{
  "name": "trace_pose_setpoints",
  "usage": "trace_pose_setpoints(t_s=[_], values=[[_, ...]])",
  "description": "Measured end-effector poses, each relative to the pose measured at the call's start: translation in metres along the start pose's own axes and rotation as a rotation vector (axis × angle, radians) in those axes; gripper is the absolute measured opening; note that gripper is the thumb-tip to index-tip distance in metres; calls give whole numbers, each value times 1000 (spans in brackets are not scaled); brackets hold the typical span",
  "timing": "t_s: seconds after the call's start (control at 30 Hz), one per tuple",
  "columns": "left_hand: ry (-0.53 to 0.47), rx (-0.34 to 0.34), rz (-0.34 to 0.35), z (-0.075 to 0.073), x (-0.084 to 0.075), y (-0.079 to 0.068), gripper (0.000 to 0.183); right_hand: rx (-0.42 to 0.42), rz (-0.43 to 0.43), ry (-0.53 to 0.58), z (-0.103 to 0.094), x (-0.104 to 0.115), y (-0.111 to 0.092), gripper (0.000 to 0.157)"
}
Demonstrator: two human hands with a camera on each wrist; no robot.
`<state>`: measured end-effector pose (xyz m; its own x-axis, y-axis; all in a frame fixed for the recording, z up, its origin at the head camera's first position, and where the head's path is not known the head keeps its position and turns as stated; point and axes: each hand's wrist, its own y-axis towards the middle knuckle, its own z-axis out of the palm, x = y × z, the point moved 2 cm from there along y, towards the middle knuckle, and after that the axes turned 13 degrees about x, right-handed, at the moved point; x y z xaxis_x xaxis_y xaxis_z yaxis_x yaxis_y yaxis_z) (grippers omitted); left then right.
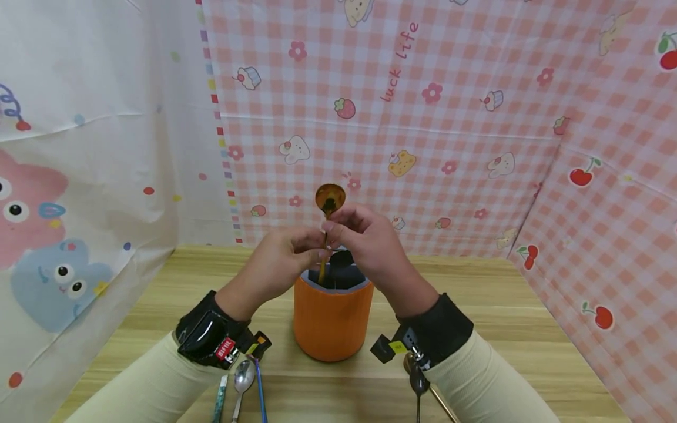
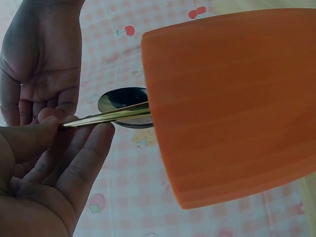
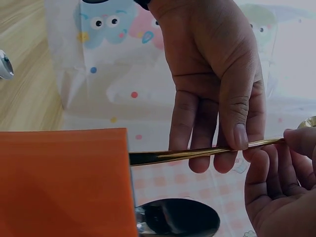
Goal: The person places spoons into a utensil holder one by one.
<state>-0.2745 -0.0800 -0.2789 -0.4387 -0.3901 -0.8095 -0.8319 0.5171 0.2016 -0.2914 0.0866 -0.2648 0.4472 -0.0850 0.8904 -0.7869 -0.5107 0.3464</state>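
A gold spoon (image 1: 330, 197) stands upright, its round bowl on top and the lower end of its handle inside an orange cylindrical holder (image 1: 333, 323). My right hand (image 1: 372, 241) pinches the handle just under the bowl. Lower down, my left hand (image 1: 275, 258) pinches the same handle between thumb and fingers, close above the rim. The right wrist view shows both grips along the thin handle (image 3: 197, 154). Beside it, a dark-bowled spoon (image 3: 182, 217) sticks up out of the holder. The holder's wall hides the handle's end.
On the wooden table (image 1: 465, 305), a silver spoon (image 1: 244, 377), a blue handle (image 1: 261, 390) and a teal-patterned handle (image 1: 220, 399) lie at front left. At front right are a dark spoon (image 1: 418, 382) and a gold-coloured handle (image 1: 443, 404). Patterned cloth (image 1: 370, 135) hangs behind and at both sides.
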Motion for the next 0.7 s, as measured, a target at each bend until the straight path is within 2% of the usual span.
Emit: trace_pose_setpoints(t_s=[0.2, 0.43, 0.53, 0.7], values=[[30, 10, -21, -1, 7, -4, 14, 29, 26, 22, 5, -5, 0, 18], [42, -45, -112, -8, 15, -8, 21, 10, 41, -23, 6, -5, -1, 19], [26, -63, -132, -11, 18, -11, 17, -4, 38, -34, 7, -3, -2, 19], [22, -93, -113, -13, 19, -16, 8, 12, 23, -48, 12, -1, -3, 17]])
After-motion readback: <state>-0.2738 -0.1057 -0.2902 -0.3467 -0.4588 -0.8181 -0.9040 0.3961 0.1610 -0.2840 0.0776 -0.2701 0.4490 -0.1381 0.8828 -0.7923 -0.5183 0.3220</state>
